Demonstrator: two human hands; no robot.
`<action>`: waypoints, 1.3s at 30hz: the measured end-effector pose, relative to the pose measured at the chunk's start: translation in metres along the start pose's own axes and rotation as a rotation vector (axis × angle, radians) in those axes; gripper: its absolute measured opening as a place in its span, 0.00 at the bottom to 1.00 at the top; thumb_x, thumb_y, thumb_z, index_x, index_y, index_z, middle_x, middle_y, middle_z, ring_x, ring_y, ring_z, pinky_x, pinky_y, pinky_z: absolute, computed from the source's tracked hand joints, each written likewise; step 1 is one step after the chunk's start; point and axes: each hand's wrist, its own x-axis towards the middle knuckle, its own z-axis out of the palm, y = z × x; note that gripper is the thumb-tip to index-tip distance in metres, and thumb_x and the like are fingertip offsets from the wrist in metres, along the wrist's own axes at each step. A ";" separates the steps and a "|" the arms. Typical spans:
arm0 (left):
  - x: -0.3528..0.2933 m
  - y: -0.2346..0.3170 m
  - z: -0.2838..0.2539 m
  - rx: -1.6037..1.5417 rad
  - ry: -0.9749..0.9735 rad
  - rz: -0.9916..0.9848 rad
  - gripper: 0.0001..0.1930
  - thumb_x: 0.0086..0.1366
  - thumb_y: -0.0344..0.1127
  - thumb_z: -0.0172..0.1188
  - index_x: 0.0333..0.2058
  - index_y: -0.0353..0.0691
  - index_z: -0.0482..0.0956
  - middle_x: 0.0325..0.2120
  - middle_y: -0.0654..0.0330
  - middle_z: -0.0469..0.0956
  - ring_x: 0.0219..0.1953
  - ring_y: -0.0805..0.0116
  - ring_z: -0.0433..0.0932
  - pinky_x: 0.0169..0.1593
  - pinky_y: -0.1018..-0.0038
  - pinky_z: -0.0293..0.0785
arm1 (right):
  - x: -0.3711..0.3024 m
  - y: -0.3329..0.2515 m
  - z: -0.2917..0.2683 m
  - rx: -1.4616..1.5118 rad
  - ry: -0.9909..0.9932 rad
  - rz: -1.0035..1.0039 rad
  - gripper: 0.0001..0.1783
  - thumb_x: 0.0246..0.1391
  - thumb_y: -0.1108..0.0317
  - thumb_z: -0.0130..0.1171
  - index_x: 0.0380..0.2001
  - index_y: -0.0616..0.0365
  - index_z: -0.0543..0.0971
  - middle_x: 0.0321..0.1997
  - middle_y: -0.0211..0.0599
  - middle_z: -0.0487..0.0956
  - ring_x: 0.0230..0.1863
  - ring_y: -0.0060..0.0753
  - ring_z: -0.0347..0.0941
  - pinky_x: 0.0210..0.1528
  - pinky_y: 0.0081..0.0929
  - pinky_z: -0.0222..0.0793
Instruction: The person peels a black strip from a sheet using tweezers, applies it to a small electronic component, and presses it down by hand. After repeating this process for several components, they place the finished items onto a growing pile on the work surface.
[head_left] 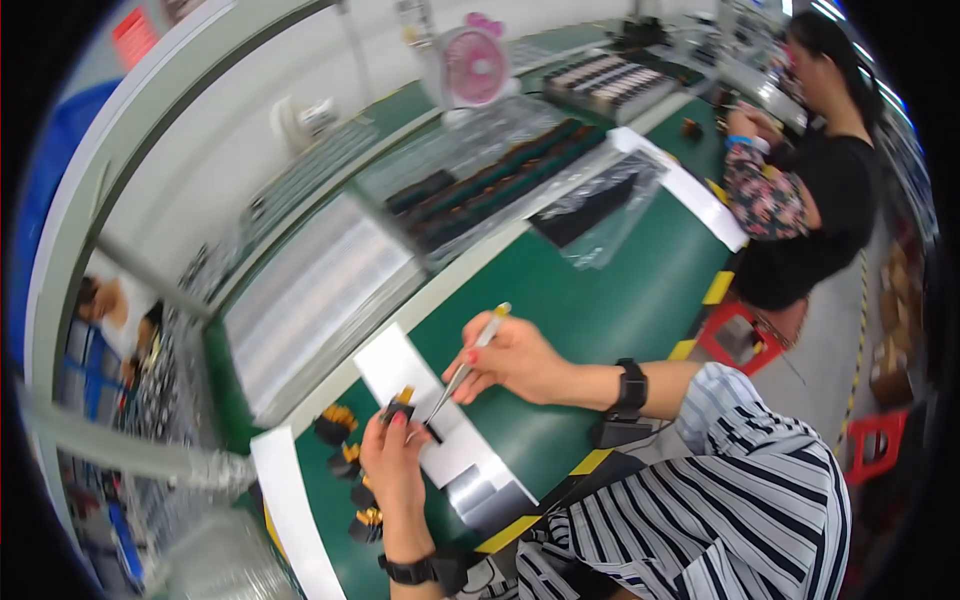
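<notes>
My right hand (pixel 517 362) grips a pair of metal tweezers (pixel 478 352) with a yellowish upper end, its fingers pinched round the shaft. The tweezers slant down toward my left hand (pixel 392 462), which is closed on a small black-and-gold part (pixel 401 402). The tips end close to that part; whether they touch it I cannot tell. A narrow black piece (pixel 432 433) shows beside my left fingertips. Below both hands lies a white sheet (pixel 392 362) on the green tabletop (pixel 570 315). Several similar black-and-gold parts (pixel 338 425) sit in a row left of my left hand.
A grey block-like patch (pixel 485 497) lies at the sheet's near end. Behind the table edge are a pale tray (pixel 318 290) and rows of dark parts (pixel 500 185). A pink fan (pixel 474 65) stands farther back. Another person (pixel 830 170) works at the right.
</notes>
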 end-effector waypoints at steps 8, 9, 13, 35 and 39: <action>-0.005 -0.003 0.006 0.030 0.043 0.069 0.07 0.59 0.26 0.49 0.37 0.33 0.69 0.26 0.62 0.72 0.24 0.76 0.71 0.27 0.80 0.71 | 0.001 0.000 -0.001 0.027 -0.010 0.097 0.05 0.55 0.71 0.47 0.33 0.57 0.63 0.33 0.52 0.74 0.29 0.40 0.76 0.29 0.28 0.74; -0.005 -0.002 0.008 0.031 0.054 0.071 0.07 0.59 0.26 0.49 0.37 0.34 0.69 0.26 0.62 0.72 0.24 0.77 0.71 0.27 0.80 0.71 | 0.002 0.000 -0.002 0.024 0.003 0.090 0.05 0.55 0.71 0.47 0.33 0.57 0.63 0.33 0.52 0.74 0.29 0.40 0.76 0.29 0.28 0.74; -0.006 -0.002 0.009 0.031 0.062 0.078 0.06 0.59 0.26 0.49 0.36 0.34 0.68 0.25 0.62 0.72 0.23 0.77 0.70 0.27 0.80 0.71 | 0.000 0.001 0.001 0.024 0.006 0.076 0.08 0.53 0.69 0.49 0.31 0.60 0.64 0.31 0.49 0.75 0.27 0.37 0.76 0.28 0.25 0.75; -0.006 -0.006 0.008 0.082 0.029 0.070 0.07 0.61 0.29 0.48 0.38 0.36 0.67 0.24 0.63 0.71 0.25 0.78 0.70 0.30 0.83 0.69 | 0.000 0.005 0.000 0.035 -0.036 0.082 0.09 0.53 0.68 0.50 0.29 0.60 0.63 0.29 0.47 0.75 0.25 0.35 0.76 0.26 0.23 0.74; -0.005 -0.007 0.005 0.078 0.040 0.079 0.06 0.61 0.29 0.48 0.37 0.36 0.67 0.24 0.63 0.71 0.25 0.78 0.70 0.30 0.83 0.69 | 0.000 0.007 0.000 0.041 -0.037 0.084 0.09 0.53 0.68 0.50 0.29 0.60 0.63 0.29 0.47 0.75 0.25 0.35 0.76 0.26 0.23 0.74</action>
